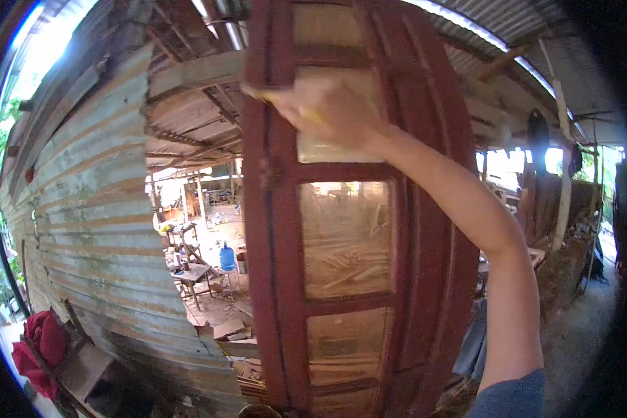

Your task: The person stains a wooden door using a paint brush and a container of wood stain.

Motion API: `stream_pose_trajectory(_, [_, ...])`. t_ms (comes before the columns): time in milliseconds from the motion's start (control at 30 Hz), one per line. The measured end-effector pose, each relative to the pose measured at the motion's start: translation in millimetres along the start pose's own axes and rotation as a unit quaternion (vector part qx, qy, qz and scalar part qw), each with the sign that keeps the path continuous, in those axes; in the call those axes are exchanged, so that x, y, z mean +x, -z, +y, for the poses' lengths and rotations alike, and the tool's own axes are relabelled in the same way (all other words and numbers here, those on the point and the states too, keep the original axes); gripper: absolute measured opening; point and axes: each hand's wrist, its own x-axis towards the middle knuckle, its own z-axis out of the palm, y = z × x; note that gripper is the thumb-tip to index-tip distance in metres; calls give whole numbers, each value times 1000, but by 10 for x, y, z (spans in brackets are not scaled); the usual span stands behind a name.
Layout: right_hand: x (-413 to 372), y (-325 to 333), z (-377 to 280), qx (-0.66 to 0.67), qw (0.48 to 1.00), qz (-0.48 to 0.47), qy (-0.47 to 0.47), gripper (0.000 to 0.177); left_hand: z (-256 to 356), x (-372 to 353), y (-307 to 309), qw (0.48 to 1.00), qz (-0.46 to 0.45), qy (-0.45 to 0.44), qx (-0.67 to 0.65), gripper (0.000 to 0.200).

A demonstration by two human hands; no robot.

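A tall reddish-brown wooden door or window frame [282, 258] with a column of glass panes stands upright right before me. My right hand [334, 111] is raised to its upper part, closed around a slim yellow-handled tool [313, 115]. The tool's pale tip points left and overlaps the frame's left upright; motion blur hides what kind of tool it is. Behind the hand is an upper glass pane [341, 78], and a larger pane [348, 237] sits below. A dark metal fitting [270, 174] is on the left upright. My left hand is out of view.
A rusty corrugated metal wall [97, 209] runs along the left. Red cloth [45, 341] hangs over a wooden piece at lower left. Past the frame are a blue water jug [227, 256], a small table [191, 272] and stacked wood [247, 373].
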Motion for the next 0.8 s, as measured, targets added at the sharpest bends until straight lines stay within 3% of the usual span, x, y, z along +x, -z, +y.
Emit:
stream_pose_trajectory(33, [63, -67, 128, 110, 990, 69, -58, 23, -281, 206, 243, 993, -2, -58, 100, 50])
stream_pose_trajectory(67, [184, -165, 382, 214, 960, 139, -115, 22, -218, 196, 240, 992, -10, -51, 112, 50])
stream_pose_trajectory(133, [326, -277, 777, 328, 888, 185, -264, 22, -3, 112, 122, 994, -15, -45, 99, 48])
stream_pose_trajectory(200, [319, -654, 1335, 543, 720, 275, -334, 24, 411, -214, -219, 999, -19, -1, 51, 48])
stream_pose_trajectory(300, [-196, -87, 1449, 484, 744, 256, -383, 22, 500, -306, -253, 998, -15, 65, -22, 49])
stream_pose_trajectory(367, [-655, 106, 1716, 491, 721, 261, -413, 20, 426, -286, -126, 995, -13, 90, -39, 50])
stream_pose_trajectory(433, [-972, 654, 1558, 419, 720, 269, -484, 23, 399, -237, 77, 984, -50, 150, -81, 54])
stream_pose_trajectory(533, [-1405, 857, 1770, 426, 670, 328, -512, 23, 442, -373, 121, 984, -36, 151, -91, 54])
stream_pose_trajectory(633, [-1420, 1189, 1678, 306, 710, 306, -556, 20, 606, -466, -42, 984, -24, 137, -114, 55])
stream_pose_trajectory(700, [-1328, 1300, 1584, 161, 803, 198, -538, 20, 765, -514, -203, 984, -16, 127, -126, 56])
stream_pose_trajectory(733, [-1277, 1288, 1517, 124, 821, 166, -531, 23, 844, -560, -289, 983, -10, 122, -134, 56])
stream_pose_trajectory(800, [-1318, 1140, 1450, 189, 827, 180, -498, 24, 922, -639, -520, 981, 0, 116, -154, 56])
